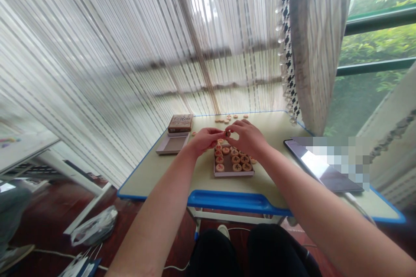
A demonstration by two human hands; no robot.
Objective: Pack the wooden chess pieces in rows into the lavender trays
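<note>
Near the middle of the frame, both hands met over a shallow box tray (250, 174) that held round wooden chess pieces (236, 160) in rows. The left hand (205, 139) and the right hand (248, 136) had their fingertips pinched together on one small piece (227, 133), which was lifted just above the far end of the tray. Both hands were therefore closed on this same piece, the thumb and first fingers of each pressing it from opposite sides.

To do this step well, I judge that the piece should be kept flat and turned so that its marked face looks up, then lowered straight into a free place beside the others, without pushing the neighbours out of their rows. A light grip would be enough, because the piece looked small and smooth and could slip sideways.

Both forearms came from the bottom of the frame and ran upward toward the centre, forming a narrow triangle. The wrists were raised a little from the table (162, 173), and the fingers curved downward.

More loose pieces (227, 117) lay further back on the table, above the hands in the frame. At centre left stood a patterned box lid (180, 123) and an open tray (172, 143), well apart from the hands. A tablet (325, 173) lay at the right.
</note>
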